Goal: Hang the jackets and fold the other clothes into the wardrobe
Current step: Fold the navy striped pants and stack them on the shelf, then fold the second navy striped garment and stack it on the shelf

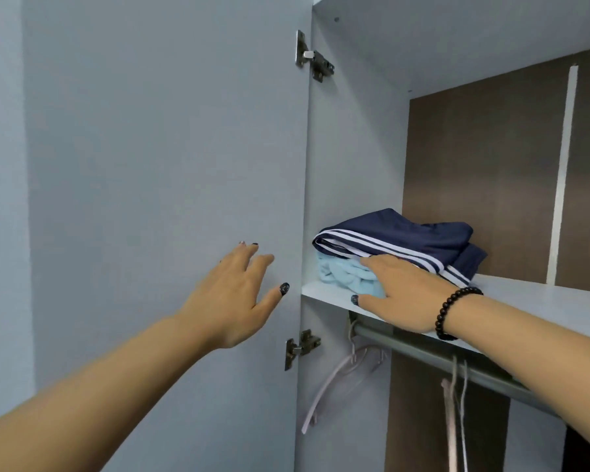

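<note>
A folded navy garment with white stripes [419, 238] lies on top of a folded light blue garment [343, 274] on the wardrobe's white shelf [542, 298], close to its left wall. My right hand [402, 289] rests against the front of this pile, fingers straight and touching the blue cloth, thumb on the shelf edge. A dark bead bracelet sits on that wrist. My left hand [234, 294] is stretched out with spread fingers toward the inside of the open wardrobe door [167, 148] and holds nothing.
Under the shelf runs a metal hanging rail [433, 352] with a pale pink hanger [334, 379] at the left and more hangers [455, 410] further right. Two metal hinges join the door to the wardrobe side. The back panel is brown.
</note>
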`<state>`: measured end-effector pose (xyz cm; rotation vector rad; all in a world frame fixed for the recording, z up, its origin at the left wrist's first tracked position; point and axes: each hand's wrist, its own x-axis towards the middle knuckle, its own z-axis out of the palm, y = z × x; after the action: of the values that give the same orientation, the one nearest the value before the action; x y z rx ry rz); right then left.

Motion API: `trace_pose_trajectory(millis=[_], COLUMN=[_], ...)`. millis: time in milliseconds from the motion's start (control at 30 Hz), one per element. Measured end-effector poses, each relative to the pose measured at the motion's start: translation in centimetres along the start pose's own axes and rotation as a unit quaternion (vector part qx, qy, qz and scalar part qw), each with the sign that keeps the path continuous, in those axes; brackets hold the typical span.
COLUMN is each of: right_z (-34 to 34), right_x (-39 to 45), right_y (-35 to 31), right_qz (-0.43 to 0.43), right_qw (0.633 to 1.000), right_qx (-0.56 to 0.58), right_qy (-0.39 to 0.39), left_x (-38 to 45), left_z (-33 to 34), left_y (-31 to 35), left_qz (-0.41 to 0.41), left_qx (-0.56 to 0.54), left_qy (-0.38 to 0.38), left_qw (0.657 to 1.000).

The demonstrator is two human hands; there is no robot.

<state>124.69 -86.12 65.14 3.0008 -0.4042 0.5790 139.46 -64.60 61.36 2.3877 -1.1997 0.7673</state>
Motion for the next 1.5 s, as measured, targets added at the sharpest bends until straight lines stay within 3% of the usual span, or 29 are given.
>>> trace_pose_trajectory(millis=[267,600,933,1200,1500], right_z=[4.4,6.5,8.3,11.4,12.5], right_x=[-4.4,-10.4,-13.3,-16.6,-18.6], right_y=[-12.7,-21.9,-29.5,-38.5,-51.2], right_qz=[-0.029,-0.089,-0.205,-0.306,-0.409], right_qw=[0.994,0.990,0.958,0.917,0.873], right_qx=[0.102,0.093,0.167,0.185,0.166], right_qy=[-0.019,-0.056,-0.111,-0.176,-0.205], left_x=[-8.4,-18.4,-31.3,-43.5,-55.4], left_z=[-4.2,-7.6,-10.6,-14.7,-19.5], left_y=[-6.8,-8.9,-11.2,-13.3,-19.2], left_qz=[0.050,0.024,-0.130,-0.267,-0.396], left_qx=[0.071,0.086,0.105,0.140,0.136], left_qy=[-0.060,-0.075,-0.118,-0.178,-0.171], left_qw=[0.994,0.993,0.979,0.937,0.892])
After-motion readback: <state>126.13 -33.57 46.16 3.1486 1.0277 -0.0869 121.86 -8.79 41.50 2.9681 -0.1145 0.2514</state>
